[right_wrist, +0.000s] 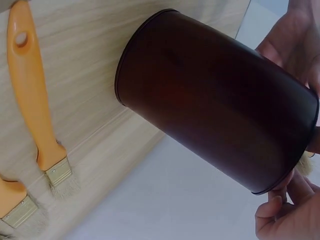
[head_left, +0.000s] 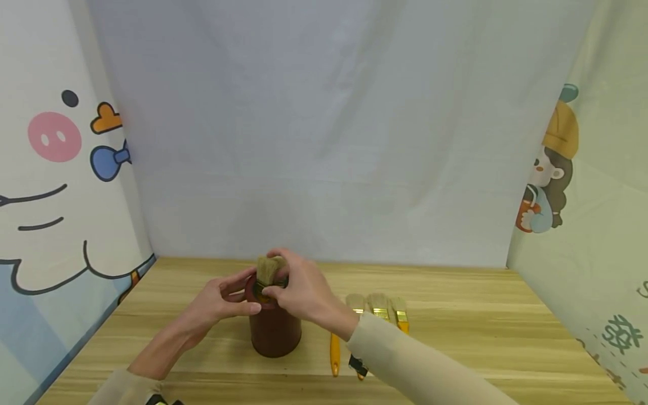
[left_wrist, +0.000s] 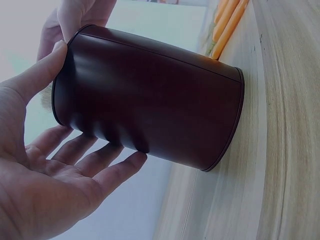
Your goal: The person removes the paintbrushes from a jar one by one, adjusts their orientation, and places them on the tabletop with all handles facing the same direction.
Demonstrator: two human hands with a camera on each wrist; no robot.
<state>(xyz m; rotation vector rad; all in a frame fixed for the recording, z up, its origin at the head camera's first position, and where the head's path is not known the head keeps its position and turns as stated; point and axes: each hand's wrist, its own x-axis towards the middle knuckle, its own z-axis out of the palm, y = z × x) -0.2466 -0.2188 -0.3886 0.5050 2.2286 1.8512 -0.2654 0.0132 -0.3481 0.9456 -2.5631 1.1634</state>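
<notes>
A dark red-brown cylindrical holder [head_left: 275, 334] stands upright on the table, its top open. My left hand [head_left: 217, 301] grips it near the top. In the left wrist view the thumb lies at the rim of the holder [left_wrist: 150, 100] and the fingers spread along its side. My right hand [head_left: 306, 287] pinches a paintbrush [head_left: 266, 271] at the holder's mouth. Pale bristles point up above the rim, while the brush's handle is hidden. In the right wrist view, the right fingers [right_wrist: 295, 205] are at the rim, beside some bristles.
Three paintbrushes with orange handles lie right of the holder, partly behind my right forearm: a left one [head_left: 335, 354], a middle one [head_left: 378, 304] and a right one [head_left: 401, 318]. A pale cloth [head_left: 329, 140] hangs behind the wooden table [head_left: 455, 337]; printed cartoon cloths flank it.
</notes>
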